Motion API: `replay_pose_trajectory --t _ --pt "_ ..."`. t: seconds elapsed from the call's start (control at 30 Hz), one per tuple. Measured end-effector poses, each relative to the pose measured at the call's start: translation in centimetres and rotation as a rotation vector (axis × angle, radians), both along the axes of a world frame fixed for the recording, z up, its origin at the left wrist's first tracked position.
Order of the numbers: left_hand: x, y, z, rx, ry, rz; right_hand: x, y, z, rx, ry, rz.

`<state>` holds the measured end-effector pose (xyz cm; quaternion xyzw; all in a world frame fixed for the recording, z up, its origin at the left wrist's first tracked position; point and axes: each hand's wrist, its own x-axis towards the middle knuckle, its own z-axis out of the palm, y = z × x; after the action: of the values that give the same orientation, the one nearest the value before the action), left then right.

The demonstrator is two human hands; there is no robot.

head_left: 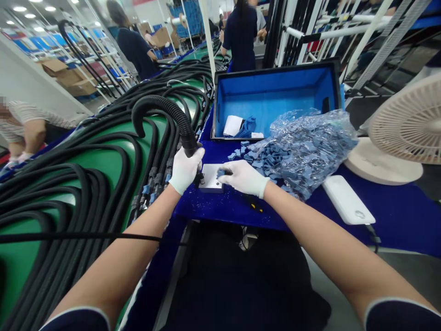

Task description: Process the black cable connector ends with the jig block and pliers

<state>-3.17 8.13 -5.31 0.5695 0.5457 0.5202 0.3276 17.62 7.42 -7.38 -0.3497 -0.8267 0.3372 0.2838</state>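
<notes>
My gloved left hand (186,169) is wrapped round the end of a black corrugated hose (175,112), which arches up and away to the left. Close to its fingers stands a metal block (212,174) on the blue table. Between the thumb and fingers of my gloved right hand (245,177) is a small blue plastic clip (222,172), held over the block. Many similar blue clips (272,158) spill from a clear plastic bag (310,147) just beyond that hand.
A blue crate (275,99) stands behind the bag. Right of it are a white power bank (348,200) with a cable and a fan (409,124). Many black hoses (79,197) cover a green conveyor (24,255) on the left. Other people (136,50) work farther off.
</notes>
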Motion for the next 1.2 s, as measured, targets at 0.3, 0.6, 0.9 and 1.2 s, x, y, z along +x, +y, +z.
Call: replay_pose_trajectory --t 0.3,0.6,0.9,1.2 --pt "-1.1 0.2 0.1 0.028 0.066 -0.104 -6.0 3.4 -0.3 -0.139 -0.004 0.054" --pt "-3.1 -0.7 0.0 0.068 -0.124 -0.064 -6.3 4.3 -1.3 -0.177 -0.027 0.028" --pt "-20.0 -15.5 -0.9 -0.456 -0.127 0.355 -6.5 4.7 -2.5 -0.049 -0.084 0.054" --pt "-25.4 -27.5 -3.6 -0.778 0.713 0.484 -7.4 3.6 -3.3 0.034 -0.199 -0.010"
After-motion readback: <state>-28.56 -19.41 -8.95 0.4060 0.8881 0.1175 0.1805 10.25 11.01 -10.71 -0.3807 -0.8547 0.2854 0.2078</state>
